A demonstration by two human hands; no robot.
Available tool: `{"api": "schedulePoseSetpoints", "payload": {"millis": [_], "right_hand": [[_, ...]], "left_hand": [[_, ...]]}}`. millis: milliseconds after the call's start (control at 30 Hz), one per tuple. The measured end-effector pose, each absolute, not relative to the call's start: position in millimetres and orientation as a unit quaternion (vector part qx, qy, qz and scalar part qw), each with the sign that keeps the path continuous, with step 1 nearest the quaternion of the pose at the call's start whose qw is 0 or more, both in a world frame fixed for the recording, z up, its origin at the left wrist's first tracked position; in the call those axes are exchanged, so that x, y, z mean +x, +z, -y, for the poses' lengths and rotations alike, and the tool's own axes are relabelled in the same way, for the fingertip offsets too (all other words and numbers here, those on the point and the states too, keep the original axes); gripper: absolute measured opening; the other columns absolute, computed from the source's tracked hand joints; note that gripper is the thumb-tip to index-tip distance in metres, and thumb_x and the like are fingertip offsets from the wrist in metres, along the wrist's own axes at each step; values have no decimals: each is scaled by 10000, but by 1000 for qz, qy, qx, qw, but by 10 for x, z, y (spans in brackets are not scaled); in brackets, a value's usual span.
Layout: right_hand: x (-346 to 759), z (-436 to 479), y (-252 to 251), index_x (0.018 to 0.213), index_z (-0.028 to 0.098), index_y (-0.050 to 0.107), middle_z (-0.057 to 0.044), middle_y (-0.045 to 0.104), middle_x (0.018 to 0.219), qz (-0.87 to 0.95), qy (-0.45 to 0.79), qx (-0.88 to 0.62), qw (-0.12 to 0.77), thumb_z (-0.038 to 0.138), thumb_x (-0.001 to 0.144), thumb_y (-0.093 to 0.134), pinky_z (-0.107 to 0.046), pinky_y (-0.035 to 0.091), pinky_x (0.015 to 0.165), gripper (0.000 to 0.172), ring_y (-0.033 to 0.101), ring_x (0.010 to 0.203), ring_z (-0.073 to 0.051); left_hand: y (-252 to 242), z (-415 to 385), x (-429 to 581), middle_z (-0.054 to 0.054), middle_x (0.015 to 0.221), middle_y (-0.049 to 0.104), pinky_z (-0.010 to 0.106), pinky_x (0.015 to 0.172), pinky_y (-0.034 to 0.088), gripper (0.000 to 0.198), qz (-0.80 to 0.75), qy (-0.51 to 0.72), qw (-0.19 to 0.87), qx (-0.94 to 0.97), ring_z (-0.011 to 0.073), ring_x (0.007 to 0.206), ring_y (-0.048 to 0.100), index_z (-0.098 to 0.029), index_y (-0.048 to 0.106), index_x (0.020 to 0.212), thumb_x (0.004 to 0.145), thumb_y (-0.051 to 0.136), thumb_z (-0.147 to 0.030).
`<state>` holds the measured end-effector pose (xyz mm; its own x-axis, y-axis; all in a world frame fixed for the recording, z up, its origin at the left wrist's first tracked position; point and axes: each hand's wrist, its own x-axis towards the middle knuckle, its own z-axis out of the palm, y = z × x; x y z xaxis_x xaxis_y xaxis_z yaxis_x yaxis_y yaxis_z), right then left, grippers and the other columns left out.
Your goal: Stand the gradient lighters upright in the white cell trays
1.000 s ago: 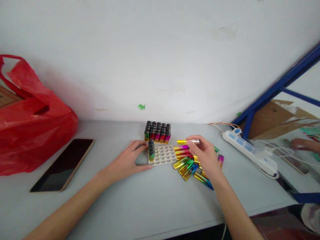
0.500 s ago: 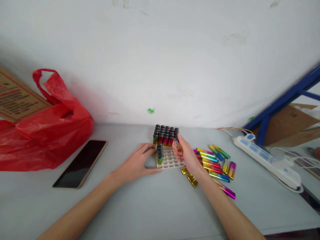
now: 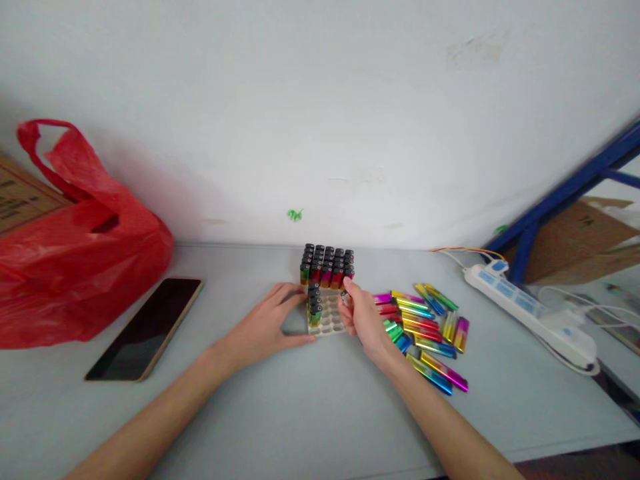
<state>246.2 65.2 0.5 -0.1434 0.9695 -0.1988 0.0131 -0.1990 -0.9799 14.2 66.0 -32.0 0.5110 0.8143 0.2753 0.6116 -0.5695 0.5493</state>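
A white tray with rows of holes lies on the table in front of me. Along its left side a row of lighters stands upright, black tops up. Directly behind, a block of upright lighters stands in several rows. My left hand grips the tray's left edge, thumb at the front corner and fingers at the back. Between the thumb and fingers of my right hand is a lighter, mostly hidden, above the tray's right part. Loose shiny lighters of several colours lie to the right.
At the left, a phone lies near a red plastic bag and a cardboard box. A white power strip with cables is at the right, beside a blue metal frame. The wall rises behind the table.
My right hand has moved slightly down and left over the tray, still with the lighter. My left hand stays at the tray's edge. The whole view has shifted a little.
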Motion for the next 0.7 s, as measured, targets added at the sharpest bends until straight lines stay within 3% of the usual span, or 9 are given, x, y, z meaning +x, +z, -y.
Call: {"api": "schedulePoseSetpoints", "payload": {"millis": [67, 333, 467, 600, 700], "right_hand": [[2475, -651, 8, 501, 285, 334, 74, 265, 453, 475, 592, -508, 407, 809, 888, 494, -260, 173, 438, 671, 220, 424, -83], [2491, -660, -70, 490, 285, 344, 51, 299, 449, 502, 551, -515, 422, 675, 905, 464, -282, 192, 446, 582, 273, 420, -100], [2544, -623, -104, 620, 237, 513, 61, 361, 510, 518, 557, -502, 411, 793, 1000, 441, -270, 234, 465, 678, 309, 451, -106], [2675, -563, -35, 990, 220, 655, 48, 530, 674, 623, 510, -441, 397, 743, 1116, 388, -275, 431, 548, 600, 510, 548, -141], [2763, -525, 69, 1074, 218, 679, -30, 685, 907, 728, 414, -392, 381, 634, 1136, 504, -309, 552, 756, 456, 688, 820, -188]], "left_hand": [[-317, -660, 140, 145, 1463, 684, 574, 1231, 543, 665, -419, 260, 193, 848, 386, 1402, 626, -245, 717, 1414, 883, 884, -608], [-321, -665, 128, 146, 1472, 672, 564, 1217, 553, 657, -420, 258, 192, 849, 387, 1402, 627, -251, 711, 1408, 887, 884, -611], [-309, -655, 135, 147, 1470, 671, 565, 1226, 546, 649, -418, 257, 189, 851, 382, 1403, 625, -249, 702, 1412, 891, 894, -585], [-304, -643, 140, 158, 1466, 672, 555, 1228, 547, 649, -417, 261, 189, 850, 378, 1403, 628, -224, 711, 1395, 877, 916, -556], [-300, -632, 143, 149, 1467, 673, 540, 1224, 551, 622, -418, 266, 191, 847, 370, 1410, 625, -236, 714, 1394, 885, 915, -533]]}}
